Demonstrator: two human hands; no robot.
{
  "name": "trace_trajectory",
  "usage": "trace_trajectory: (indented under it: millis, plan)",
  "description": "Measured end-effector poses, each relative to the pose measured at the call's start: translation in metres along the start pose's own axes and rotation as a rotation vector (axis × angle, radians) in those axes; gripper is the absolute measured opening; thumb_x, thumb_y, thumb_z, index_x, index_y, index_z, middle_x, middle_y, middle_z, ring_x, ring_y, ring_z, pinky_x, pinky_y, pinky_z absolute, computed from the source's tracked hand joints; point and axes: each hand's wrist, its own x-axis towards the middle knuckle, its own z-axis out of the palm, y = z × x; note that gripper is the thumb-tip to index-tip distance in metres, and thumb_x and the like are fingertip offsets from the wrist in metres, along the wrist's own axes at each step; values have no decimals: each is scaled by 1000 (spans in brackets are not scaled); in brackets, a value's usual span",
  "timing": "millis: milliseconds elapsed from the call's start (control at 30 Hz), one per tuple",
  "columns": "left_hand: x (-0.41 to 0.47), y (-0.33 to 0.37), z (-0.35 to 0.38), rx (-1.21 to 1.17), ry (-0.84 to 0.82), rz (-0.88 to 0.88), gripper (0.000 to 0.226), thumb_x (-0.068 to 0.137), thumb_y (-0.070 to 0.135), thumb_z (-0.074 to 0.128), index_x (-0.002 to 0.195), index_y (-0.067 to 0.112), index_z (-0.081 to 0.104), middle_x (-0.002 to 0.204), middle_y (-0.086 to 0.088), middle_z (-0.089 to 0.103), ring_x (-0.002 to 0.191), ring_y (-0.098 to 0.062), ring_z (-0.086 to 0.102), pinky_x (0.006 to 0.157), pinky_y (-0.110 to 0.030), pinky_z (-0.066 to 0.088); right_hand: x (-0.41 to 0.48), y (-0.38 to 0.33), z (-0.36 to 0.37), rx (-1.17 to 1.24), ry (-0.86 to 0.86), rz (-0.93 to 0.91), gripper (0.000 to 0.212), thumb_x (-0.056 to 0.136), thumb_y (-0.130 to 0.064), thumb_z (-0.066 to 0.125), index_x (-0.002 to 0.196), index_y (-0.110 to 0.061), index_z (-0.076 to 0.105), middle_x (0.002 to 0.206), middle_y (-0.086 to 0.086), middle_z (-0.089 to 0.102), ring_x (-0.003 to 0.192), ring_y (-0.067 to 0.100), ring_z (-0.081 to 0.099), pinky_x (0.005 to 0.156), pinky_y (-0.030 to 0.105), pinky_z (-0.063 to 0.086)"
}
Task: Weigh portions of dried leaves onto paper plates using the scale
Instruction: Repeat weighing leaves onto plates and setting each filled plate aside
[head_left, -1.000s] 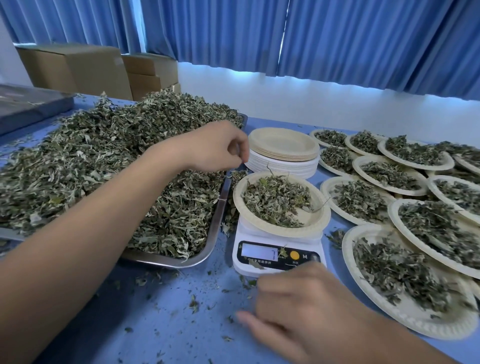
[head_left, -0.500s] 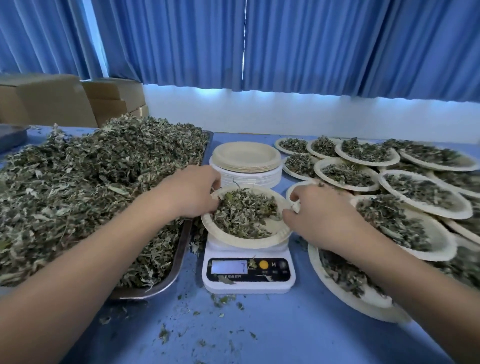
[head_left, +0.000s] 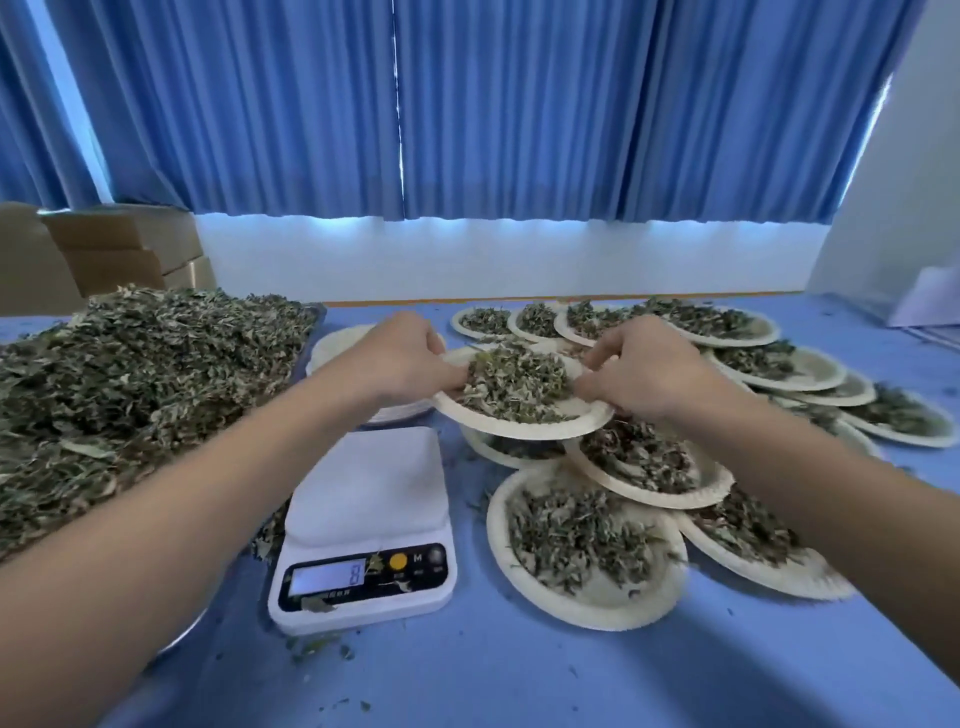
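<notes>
Beyond one scale (head_left: 366, 483), one leaf-filled plate (head_left: 524, 427), left hand (head_left: 402, 364) and right hand (head_left: 644, 371) gripping its rim

Curtains (head_left: 519, 104), beyond left hand (head_left: 410, 358) and right hand (head_left: 644, 364): blue, striped light and dark by vertical pleats.
Wall strip (head_left: 493, 260): white.
Table cover (head_left: 519, 675): plain light blue, flecked with green crumbs.
Held plate (head_left: 519, 428), between the hands: cream, no pattern.
Plate leaves (head_left: 514, 384): dull green mottled with pale tan.
Scale (head_left: 369, 488), nearside of left hand: white body, black panel, orange-yellow button, pale grey display.
Leaf heap (head_left: 130, 389), outboard of left hand: dark olive, brown-flecked.
Filled plates (head_left: 597, 603), around right hand: cream rims, olive-brown contents.
Boxes (head_left: 130, 249): tan.
</notes>
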Motion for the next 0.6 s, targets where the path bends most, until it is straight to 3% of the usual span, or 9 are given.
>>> trace_trajectory:
  millis: [133, 233, 367, 500, 600]
  plan:
    - [33, 44, 25, -158, -89, -47, 11, 85, 12, 66, 85, 3, 71, 52, -3, 49, 42, -17, 33, 39, -18, 22, 24, 47, -35, 35, 10, 77, 15, 83, -23, 84, 80, -14, 72, 56, -1, 62, 39, 9, 51, 45, 22, 39]
    - [66, 76, 47, -192, -157, -64, 9, 86, 8, 64, 93, 5, 69, 64, -12, 51, 43, -18, 34, 42, -20, 25, 49, 79, -59, 78, -1, 145, 15, 87, -21, 81, 89, -9, 71, 55, 4, 58, 44, 16, 47, 45, 22, 40]
    - [113, 112, 76, -166, -133, -36, 7, 87, 5, 63, 93, 8, 67, 63, -11, 44, 39, -17, 31, 44, -24, 27, 90, 114, -84, 143, -17, 207, 14, 91, -12, 77, 98, -1, 72, 45, 3, 53, 34, 11, 43, 37, 18, 34]
    - [164, 132, 94, -119, -130, -7, 19, 91, 4, 64, 104, -7, 70, 73, -21, 55, 46, -25, 41, 47, -28, 36, 137, 135, -94, 171, 30, 220, 21, 91, -12, 77, 104, 3, 71, 50, 5, 52, 41, 15, 42, 39, 19, 33]
    - [206, 142, 106, -89, -119, 21, 25, 94, 9, 67, 113, -8, 68, 81, -22, 60, 54, -30, 49, 61, -37, 45, 180, 144, -97, 127, 69, 183, 27, 90, -16, 77, 107, 5, 72, 67, 10, 52, 58, 23, 44, 51, 29, 39]
